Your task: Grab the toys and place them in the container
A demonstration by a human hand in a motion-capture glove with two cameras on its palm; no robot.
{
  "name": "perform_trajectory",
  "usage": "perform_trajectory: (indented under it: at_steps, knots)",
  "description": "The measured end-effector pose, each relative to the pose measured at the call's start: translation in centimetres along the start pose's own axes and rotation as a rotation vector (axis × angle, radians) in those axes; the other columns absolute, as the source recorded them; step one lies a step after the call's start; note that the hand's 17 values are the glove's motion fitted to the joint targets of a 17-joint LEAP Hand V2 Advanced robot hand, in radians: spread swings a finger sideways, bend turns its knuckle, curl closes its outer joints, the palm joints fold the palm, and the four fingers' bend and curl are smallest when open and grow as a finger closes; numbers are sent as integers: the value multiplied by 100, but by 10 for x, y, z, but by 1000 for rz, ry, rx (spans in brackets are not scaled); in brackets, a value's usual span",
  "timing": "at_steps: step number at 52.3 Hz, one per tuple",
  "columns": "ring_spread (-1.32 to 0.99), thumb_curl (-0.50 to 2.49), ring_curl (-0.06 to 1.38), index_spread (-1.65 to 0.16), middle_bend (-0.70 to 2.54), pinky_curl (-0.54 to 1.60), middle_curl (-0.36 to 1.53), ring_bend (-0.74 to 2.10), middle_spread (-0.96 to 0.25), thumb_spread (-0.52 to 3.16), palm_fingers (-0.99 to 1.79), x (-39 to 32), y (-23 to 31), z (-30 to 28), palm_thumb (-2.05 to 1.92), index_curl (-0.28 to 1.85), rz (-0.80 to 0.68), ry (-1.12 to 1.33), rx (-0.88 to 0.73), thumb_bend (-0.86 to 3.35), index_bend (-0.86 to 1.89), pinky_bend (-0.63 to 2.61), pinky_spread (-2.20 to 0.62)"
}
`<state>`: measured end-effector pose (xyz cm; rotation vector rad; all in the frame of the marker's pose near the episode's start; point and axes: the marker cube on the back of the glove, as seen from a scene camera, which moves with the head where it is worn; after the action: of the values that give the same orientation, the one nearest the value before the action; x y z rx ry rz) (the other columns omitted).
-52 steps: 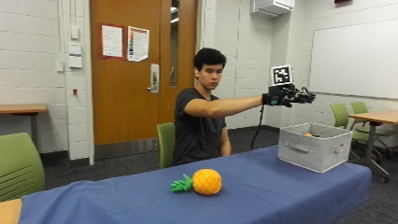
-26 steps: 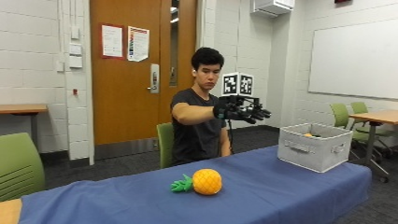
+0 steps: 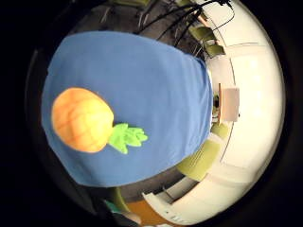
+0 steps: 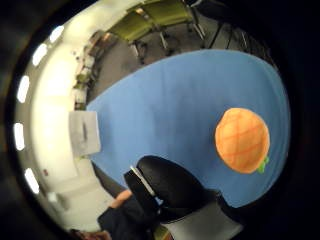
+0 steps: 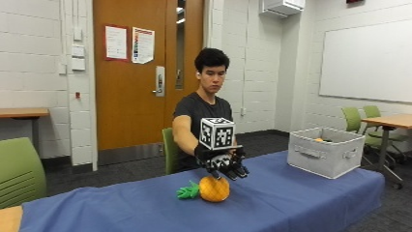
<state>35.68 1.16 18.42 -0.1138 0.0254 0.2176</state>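
An orange pineapple toy with green leaves lies on the blue tablecloth near the table's middle. My gloved right hand hovers just above it, fingers spread and pointing down, holding nothing. Both palm views look down on the pineapple lying on the cloth, apart from the hand. A gloved finger shows in the thumb side view. The grey fabric container stands at the table's right end, with something orange inside it.
Green chairs stand at the left and behind the container. A wooden table is at the far right. Blue cloth lies bare between the pineapple and the container.
My hand has swung from above the container back left and down, and now hangs just over the pineapple. The pineapple has not moved.
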Motion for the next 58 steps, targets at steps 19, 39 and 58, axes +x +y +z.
perform_trajectory:
  at_steps: [19, 39, 58]
  knots:
    - [-39, 19, 25, -35, 14, 32, 32, 21, -23, 95, -10, 17, 2, 76, -12, 35, 44, -62, -127, -9, 18, 67, -5]
    - [-40, 27, 23, -35, 21, 33, 27, 24, -16, 108, 37, 16, 20, 70, 17, 57, 51, -41, -31, 4, 80, 74, -11]
    - [-49, 44, 41, -31, 56, 33, 41, 86, -34, 107, 117, 16, 33, 46, 58, 65, 50, 43, -51, 18, 45, 74, -39]
